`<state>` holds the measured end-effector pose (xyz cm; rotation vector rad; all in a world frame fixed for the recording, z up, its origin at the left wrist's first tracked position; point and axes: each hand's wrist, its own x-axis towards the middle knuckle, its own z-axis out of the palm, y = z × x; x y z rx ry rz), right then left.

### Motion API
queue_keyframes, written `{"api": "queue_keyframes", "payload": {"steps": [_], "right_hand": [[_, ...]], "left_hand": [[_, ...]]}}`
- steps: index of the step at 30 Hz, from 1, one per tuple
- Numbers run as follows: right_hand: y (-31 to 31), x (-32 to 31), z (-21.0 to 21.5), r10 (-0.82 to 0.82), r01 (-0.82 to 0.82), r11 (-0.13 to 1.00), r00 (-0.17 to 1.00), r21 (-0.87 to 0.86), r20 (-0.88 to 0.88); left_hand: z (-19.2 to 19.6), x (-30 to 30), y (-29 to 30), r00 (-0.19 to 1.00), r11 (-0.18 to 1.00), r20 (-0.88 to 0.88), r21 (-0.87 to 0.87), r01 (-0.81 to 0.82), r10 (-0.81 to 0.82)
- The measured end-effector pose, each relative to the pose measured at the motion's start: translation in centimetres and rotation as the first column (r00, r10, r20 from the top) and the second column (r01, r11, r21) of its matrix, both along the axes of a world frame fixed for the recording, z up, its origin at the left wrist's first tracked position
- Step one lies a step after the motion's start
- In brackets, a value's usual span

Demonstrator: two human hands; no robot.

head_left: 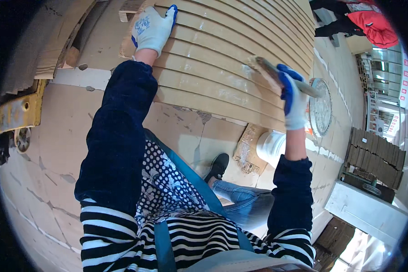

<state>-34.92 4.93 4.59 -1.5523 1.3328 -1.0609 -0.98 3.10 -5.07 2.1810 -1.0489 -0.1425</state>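
A fanned stack of tan cardboard sheets point(199, 72) spreads out in front of me, its edges making long parallel ridges with whitish wet smears. My left hand point(153, 29), in a white glove with a blue palm, lies on the left end of the stack with its thumb spread; its fingertips are hidden. My right hand point(295, 97), gloved alike, is closed round the handle of a wide brush point(272, 72). The pale, bristly end points left over the right part of the sheets. Just right of that hand stands a round bucket point(320, 109) with a whitish top surface.
A white bucket point(271, 147) stands by a flattened carton point(249, 152) near my foot. At left are a yellow metal frame point(20, 109) and more cardboard point(31, 45). A person in a red jacket point(374, 28) is at far right; stacked brown cardboard point(376, 156) lies below.
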Motion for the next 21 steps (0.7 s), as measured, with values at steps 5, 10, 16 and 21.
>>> {"api": "queue_keyframes", "payload": {"steps": [5, 10, 16, 21], "right_hand": [[0.8, 1.1, -3.3, 0.218, -0.261, 0.958, 0.932, -0.119, -0.289], [-1.2, 1.6, -1.0, 0.242, -0.244, 0.97, 0.963, -0.002, 0.121], [-1.8, 4.3, -3.6, 0.149, -0.129, 0.985, 0.973, -0.117, 0.178], [-1.5, 6.7, -2.4, 0.346, -0.324, 0.921, 0.936, 0.219, -0.07]], "left_hand": [[0.0, -0.4, -0.3, 1.0, 1.0, -0.002, -0.002, 0.011, -0.011], [-0.3, 0.0, -0.2, 0.997, 0.998, 0.066, -0.059, -0.029, 0.033], [0.0, -0.4, -0.3, 0.999, 0.999, 0.033, -0.047, -0.026, 0.027], [-0.1, -0.2, -0.2, 0.998, 0.998, 0.02, -0.006, -0.056, 0.056]]}}
